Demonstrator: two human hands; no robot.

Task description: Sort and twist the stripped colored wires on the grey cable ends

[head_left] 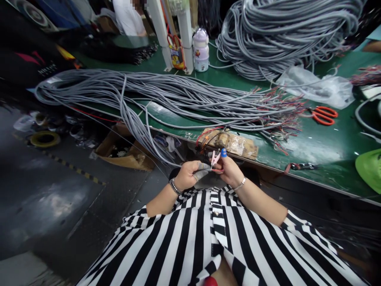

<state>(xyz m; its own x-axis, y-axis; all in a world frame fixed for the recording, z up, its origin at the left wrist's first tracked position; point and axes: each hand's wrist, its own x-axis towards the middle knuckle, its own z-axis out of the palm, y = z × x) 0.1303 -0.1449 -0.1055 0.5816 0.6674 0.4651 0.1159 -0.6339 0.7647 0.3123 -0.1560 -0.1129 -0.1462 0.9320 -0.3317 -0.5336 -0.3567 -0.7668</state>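
Observation:
My left hand (pixel 189 174) is closed, with grey-covered fingertips pinching a grey cable (pixel 169 162) near its end. Thin red and pale wires (pixel 218 170) come out of that cable end and reach the fingers of my right hand (pixel 232 171). A small pink clip-like tool (pixel 214 158) sits in my right hand, at the cable end; its exact kind is unclear. The right thumb wears a blue fingertip cover (pixel 223 152). The cable runs back to a large bundle of grey cables (pixel 166 91) lying along the green table (pixel 324 139), with stripped coloured wire ends (pixel 285 113) at its right.
Orange-handled scissors (pixel 324 115) lie right of the bundle. A taped wooden block (pixel 235 142) is at the table edge. Behind stand a bottle (pixel 201 51), a cable coil (pixel 285 35) and a plastic bag (pixel 321 85). A cardboard box (pixel 127 157) is below; another person (pixel 129 18) sits opposite.

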